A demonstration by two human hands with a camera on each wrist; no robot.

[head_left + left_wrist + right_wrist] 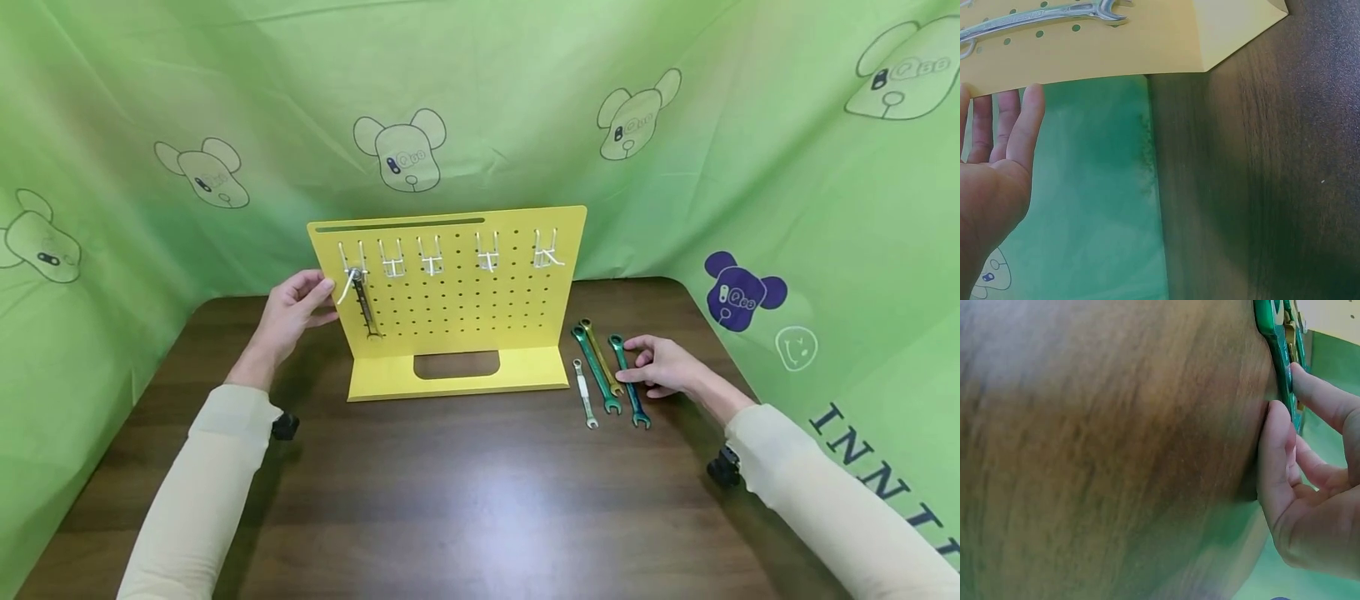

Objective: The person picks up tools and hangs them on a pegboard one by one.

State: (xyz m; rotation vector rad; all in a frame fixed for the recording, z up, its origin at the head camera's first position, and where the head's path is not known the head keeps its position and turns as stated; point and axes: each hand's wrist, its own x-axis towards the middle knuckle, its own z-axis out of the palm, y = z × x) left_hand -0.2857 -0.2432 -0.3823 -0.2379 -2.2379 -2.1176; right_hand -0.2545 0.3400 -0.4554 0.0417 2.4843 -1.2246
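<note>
A yellow pegboard [450, 308] stands upright on its base, with a silver wrench [365, 304] hanging from its leftmost white hook. My left hand [296, 304] holds the board's left edge between thumb and fingers; the left wrist view shows the fingers partly behind the board. On the table to the right of the board lies a teal-blue wrench [632, 385]. My right hand [663, 367] pinches its upper shaft, thumb on one side and fingers on the other. Beside it lie a gold wrench [600, 354], a green wrench [596, 367] and a small silver wrench [583, 392].
More white wire hooks, such as the rightmost hook [546, 250], project from the board's upper part. A brown wooden table [450, 483] carries everything. The green printed curtain [510, 158] encloses its back and sides.
</note>
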